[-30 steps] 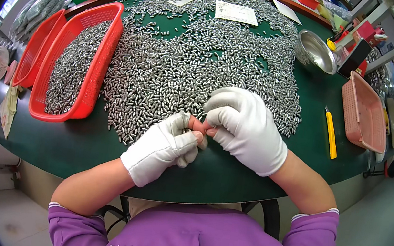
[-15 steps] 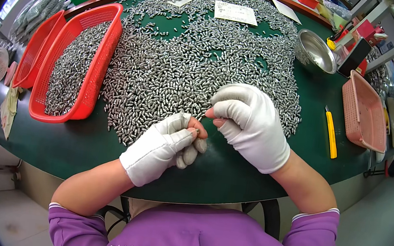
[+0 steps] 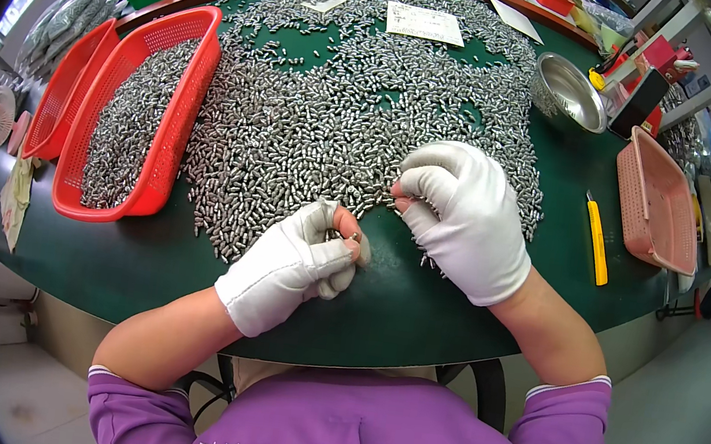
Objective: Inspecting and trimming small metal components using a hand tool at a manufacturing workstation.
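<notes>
A wide layer of small silvery metal parts (image 3: 323,120) covers the green table. My left hand (image 3: 288,267), in a white glove with bare thumb and forefinger tips, is closed near the front of the pile. A small metal part (image 3: 354,237) shows at those fingertips; what else lies in the curled fingers is hidden. Over the near right edge of the pile, my right hand (image 3: 472,223), gloved the same way, has its bare fingertips pinched together among the parts. Whatever is between those fingertips is too small to make out. Several loose parts lie beneath this hand.
On the left, a red plastic basket (image 3: 197,105) holds more parts, beside another red basket (image 3: 64,98). To the right are a steel bowl (image 3: 580,94), a yellow-handled knife (image 3: 598,243) and a pink basket (image 3: 664,207). Paper labels (image 3: 424,24) rest on the pile.
My right hand has moved slightly right, away from the left hand, and onto the edge of the pile. My left hand has shifted a little left, still holding the metal part.
</notes>
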Demonstrator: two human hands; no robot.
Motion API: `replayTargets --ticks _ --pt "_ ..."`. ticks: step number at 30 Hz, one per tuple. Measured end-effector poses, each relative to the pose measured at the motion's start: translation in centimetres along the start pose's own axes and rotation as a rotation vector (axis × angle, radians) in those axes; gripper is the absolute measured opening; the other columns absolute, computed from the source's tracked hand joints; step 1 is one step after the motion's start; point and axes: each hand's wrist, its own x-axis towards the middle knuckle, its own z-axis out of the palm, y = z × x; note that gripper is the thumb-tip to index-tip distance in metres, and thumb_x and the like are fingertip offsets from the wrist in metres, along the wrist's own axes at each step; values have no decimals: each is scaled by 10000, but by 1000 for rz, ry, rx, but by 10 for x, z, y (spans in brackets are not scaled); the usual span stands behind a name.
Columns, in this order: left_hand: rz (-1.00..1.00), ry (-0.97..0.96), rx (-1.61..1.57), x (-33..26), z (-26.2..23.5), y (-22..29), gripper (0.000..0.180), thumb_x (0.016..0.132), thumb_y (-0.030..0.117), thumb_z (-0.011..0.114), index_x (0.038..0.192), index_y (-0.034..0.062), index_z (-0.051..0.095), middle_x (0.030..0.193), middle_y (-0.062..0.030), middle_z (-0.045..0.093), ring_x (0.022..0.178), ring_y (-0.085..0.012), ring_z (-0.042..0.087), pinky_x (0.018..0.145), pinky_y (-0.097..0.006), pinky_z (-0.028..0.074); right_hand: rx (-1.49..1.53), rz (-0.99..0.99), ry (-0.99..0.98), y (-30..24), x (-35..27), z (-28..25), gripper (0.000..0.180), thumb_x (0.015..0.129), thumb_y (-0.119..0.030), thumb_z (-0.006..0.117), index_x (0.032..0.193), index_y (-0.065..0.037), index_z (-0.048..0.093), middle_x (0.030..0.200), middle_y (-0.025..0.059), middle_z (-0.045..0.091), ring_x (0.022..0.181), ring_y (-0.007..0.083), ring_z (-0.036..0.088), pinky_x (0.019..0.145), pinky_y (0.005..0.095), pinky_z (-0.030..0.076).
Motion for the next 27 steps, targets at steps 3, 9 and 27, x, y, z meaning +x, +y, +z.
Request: replayTargets --ticks 3,9,27 --pt "11 7 -25 0 0 -1 214 919 188 606 1075 99 491 941 -9 580 684 -62 495 623 -196 415 -94 55 -141 -2 -1 -2 123 683 -121 721 756 -55 647 848 79 631 790 275 612 705 381 501" --pt "-2 14 -95 0 1 0 193 908 183 628 1050 108 522 954 -23 582 672 -70 445 588 -185 359 -153 75 -264 -5 -8 4 133 687 -150 716 720 -57 627 819 76 605 808 276 599 737 390 490" --pt "-26 14 12 0 6 4 204 931 234 610 1055 88 541 884 -3 579 636 -42 458 565 -173 365 524 165 -225 -14 -5 4 176 734 -46 761 872 -72 655 978 79 618 871 225 618 761 329 508"
